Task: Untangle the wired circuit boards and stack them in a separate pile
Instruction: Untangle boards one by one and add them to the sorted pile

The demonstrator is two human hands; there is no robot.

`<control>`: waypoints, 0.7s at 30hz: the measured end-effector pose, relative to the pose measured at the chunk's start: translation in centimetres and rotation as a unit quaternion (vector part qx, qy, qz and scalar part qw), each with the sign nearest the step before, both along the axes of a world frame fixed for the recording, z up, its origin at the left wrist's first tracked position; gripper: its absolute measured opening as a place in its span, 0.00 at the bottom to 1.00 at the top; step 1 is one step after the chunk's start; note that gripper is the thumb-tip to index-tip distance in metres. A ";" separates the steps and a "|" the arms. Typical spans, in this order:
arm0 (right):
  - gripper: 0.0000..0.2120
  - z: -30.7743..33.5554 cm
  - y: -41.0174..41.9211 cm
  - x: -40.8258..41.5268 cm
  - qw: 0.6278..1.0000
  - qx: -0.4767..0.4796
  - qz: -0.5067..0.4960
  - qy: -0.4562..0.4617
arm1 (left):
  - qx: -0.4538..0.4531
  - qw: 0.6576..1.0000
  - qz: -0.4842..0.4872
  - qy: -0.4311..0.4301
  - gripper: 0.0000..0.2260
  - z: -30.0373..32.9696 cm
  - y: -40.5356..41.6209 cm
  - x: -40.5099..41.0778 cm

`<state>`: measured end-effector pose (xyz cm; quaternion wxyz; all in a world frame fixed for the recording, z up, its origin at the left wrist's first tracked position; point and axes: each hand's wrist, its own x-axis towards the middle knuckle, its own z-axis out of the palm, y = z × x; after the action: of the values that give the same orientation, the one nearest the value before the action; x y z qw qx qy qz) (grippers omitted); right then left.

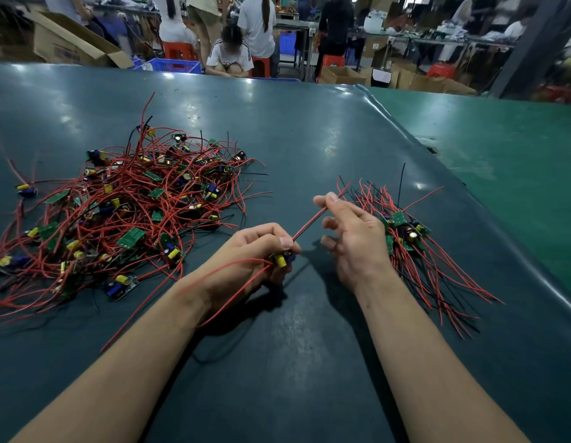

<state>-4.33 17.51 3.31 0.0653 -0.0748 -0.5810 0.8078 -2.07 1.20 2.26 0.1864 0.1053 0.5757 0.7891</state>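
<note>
**One board in hand between two piles**

The left hand [261, 251] grips a small circuit board [283, 259] – its red wires [309, 226] run up to the right hand [354, 231], which pinches them at thumb and forefinger. A tangled heap [124, 206] lies left on the dark green table [309, 139]; a neater pile [405, 231] sits just right of the right hand.

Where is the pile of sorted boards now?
The sorted pile lies on the table's right side, just beyond the right hand.
</note>
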 end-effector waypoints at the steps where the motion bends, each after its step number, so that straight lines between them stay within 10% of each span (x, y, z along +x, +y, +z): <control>1: 0.09 0.0 0.1 -0.1 1.000 -0.015 -0.015 -0.004 | -0.002 1.000 -0.007 0.006 0.06 0.0 0.0 0.1; 21: 0.15 -0.4 -0.6 -1.0 0.996 -0.068 -0.049 -0.026 | -0.022 1.000 -0.017 -0.007 0.09 0.3 0.0 0.5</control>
<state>-5.29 16.92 2.94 0.0844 -0.1281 -0.5217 0.8392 -1.59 1.15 2.58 0.2063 0.1057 0.5901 0.7733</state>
